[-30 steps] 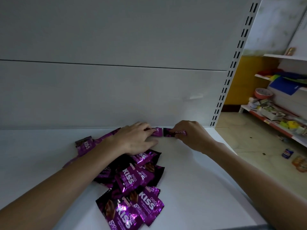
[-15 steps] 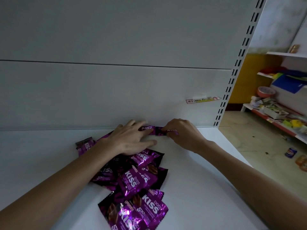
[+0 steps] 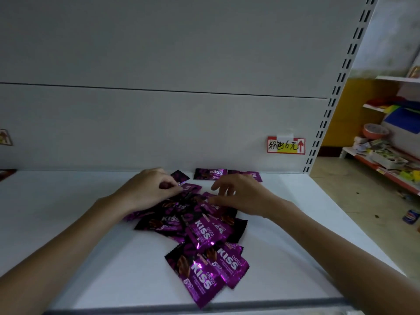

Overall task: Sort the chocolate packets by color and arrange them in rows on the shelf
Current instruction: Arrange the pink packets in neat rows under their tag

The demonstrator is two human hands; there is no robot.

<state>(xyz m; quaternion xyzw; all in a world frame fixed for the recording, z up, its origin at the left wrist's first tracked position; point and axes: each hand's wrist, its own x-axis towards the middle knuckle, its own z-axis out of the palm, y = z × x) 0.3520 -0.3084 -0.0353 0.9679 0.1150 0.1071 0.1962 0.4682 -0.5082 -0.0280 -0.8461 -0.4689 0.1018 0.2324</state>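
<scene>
The left hand (image 3: 147,192) was curled at the far edge of the pile (image 3: 200,233) of purple KISS chocolate packets. Its thumb and forefinger seemed to pinch the edge of a loose packet (image 3: 192,188). The right hand (image 3: 241,196) hovered over the pile's far right side with its fingers loosely spread, gripping nothing.

Beyond both hands, two row packets (image 3: 210,173) lay flat against the back wall of the shelf (image 3: 68,212), end to end, with their long axes running along the wall. The right one was partly hidden by the right hand. A darker tilted packet (image 3: 179,176) sat askew just left of them, right behind the left hand's fingers.

The row would likely grow leftward, so the left hand was the nearer one. Its packet would need turning to run parallel with the wall, and the tilted packet lay in that spot. Every packet in view was purple.

A handwritten price label (image 3: 286,145) was stuck on the wall above the row. Other stocked shelves (image 3: 386,164) stood well off to the right.
</scene>
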